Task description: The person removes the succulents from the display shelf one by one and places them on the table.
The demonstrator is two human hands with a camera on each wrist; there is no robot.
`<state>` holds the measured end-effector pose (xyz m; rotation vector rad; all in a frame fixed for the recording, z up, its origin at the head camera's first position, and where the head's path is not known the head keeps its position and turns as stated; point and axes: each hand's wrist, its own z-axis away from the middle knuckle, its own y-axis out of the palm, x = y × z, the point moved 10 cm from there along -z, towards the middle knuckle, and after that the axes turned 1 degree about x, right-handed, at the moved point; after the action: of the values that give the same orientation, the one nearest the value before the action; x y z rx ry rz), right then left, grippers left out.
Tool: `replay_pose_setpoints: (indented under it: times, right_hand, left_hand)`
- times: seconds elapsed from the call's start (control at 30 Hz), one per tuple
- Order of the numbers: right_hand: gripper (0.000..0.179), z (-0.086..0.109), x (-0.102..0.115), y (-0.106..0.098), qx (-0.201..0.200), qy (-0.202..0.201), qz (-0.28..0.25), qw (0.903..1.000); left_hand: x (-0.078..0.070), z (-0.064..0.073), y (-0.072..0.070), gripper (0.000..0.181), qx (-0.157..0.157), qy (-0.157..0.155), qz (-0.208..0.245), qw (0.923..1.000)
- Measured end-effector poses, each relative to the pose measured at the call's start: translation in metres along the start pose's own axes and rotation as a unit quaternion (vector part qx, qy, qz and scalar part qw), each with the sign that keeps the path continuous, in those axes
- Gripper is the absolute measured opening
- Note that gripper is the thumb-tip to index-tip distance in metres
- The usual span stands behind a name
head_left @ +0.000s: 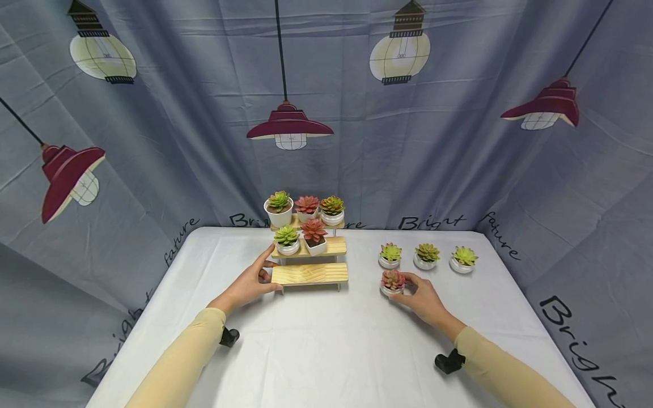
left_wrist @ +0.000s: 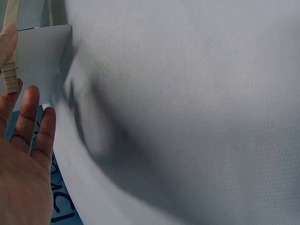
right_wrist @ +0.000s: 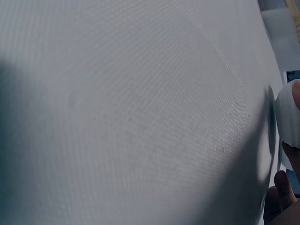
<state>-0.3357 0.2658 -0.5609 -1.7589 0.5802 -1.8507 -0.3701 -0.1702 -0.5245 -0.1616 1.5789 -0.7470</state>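
Note:
A three-step wooden plant stand [head_left: 310,274] stands at the back of the table. My left hand [head_left: 250,286] holds its left end, thumb at the lowest step and index finger by the middle one; the left wrist view shows the plank's end [left_wrist: 10,77] between thumb and index, other fingers extended. To the right, my right hand [head_left: 420,297] grips a red succulent [head_left: 393,279] by its white pot [right_wrist: 287,115]. Whether that pot touches the table I cannot tell. On the middle step are a green succulent [head_left: 287,237] and a red one [head_left: 313,231].
The top step bears a green succulent [head_left: 279,203], a red one [head_left: 307,205] and a dark green one [head_left: 332,207]. Behind my right hand, three green potted succulents [head_left: 426,254] stand in a row on the white table [head_left: 316,351]. A printed curtain [head_left: 347,170] hangs close behind.

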Motion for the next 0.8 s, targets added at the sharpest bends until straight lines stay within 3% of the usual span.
replay_pose_setpoints:
  times: [0.8]
  right_hand:
    - [0.084, -0.0017, -0.0057, 0.0027, 0.003, 0.001, -0.025, 0.9997]
  left_hand:
    - [-0.0008, 0.0000, -0.0005, 0.112, -0.004, 0.004, -0.005, 1.0000]
